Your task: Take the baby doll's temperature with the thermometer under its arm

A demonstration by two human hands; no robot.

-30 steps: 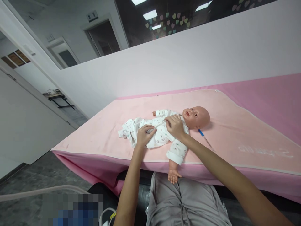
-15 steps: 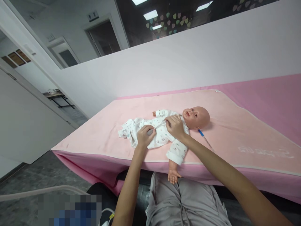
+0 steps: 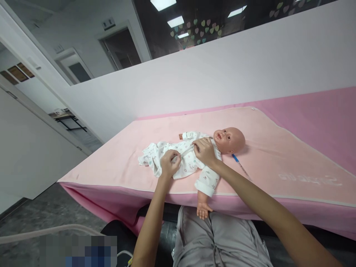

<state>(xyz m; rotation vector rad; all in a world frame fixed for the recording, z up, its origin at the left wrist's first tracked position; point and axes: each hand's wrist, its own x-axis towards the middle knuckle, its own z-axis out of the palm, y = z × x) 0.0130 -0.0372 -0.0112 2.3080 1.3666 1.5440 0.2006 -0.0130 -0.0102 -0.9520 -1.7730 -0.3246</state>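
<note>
- Bald, tan plastic-looking baby doll [image 3: 190, 161]: we have it on its back in mid-view, its head towards 3 o'clock and its feet end towards 9 o'clock.
- Loose, white, small-printed fabric outfit [image 3: 185, 170]: it clothes the doll, bunching at the 9 o'clock end, with a turned-back cuff on the near sleeve.
- Our left hand [image 3: 170, 163]: it lies over the doll's lower body, on the 9 o'clock side, thumb and curled fingers pinched together on the outfit's front.
- Our right hand [image 3: 205, 151]: it rests at 3 o'clock from the other, on the doll's chest, fingers bent and fingertips nipping the outfit's front. The exact bit in each pinch is too small for us to make out.
- Between our hands a narrow, whitish fold or strip [image 3: 187, 150] runs along the outfit; we cannot tell which it is.
- The doll's near arm points to 6 o'clock, its palm showing beyond the table edge and in front of our grey fabric trousers [image 3: 222, 241]; its far arm lies towards 11 o'clock.
- Thin, slender stick with a blue end [image 3: 241, 167]: it lies at 5 o'clock from the doll's head, the blue end just beside it.
- Pale pink, white-edged cloth [image 3: 267, 155]: it lies beneath the doll and the stick.
</note>
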